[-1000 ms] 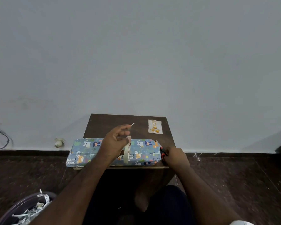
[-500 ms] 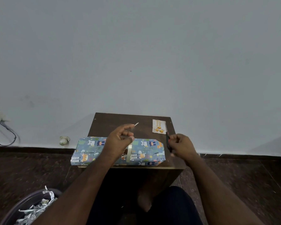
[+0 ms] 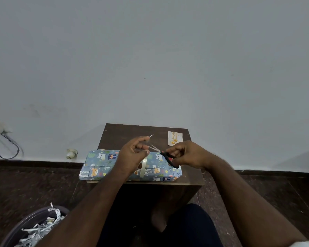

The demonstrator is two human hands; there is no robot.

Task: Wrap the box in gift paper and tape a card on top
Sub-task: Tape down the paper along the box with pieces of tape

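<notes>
Scissors (image 3: 165, 155) raised by gripping right hand (image 3: 187, 155) | left hand (image 3: 132, 154) pinches tape (image 3: 143, 165) above box (image 3: 103, 165)

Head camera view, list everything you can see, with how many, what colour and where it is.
wrapped box: one, blue animal print, front of table
table: one, dark brown, against wall
tape roll: one, cream, on the box
tape strip: one, clear, stretched between left fingers
scissors: one, black handles, blades at the strip
card: one, cream, table's far right corner
bin: one, dark, paper scraps, lower left
left hand: holds tape
right hand: holds scissors
</notes>
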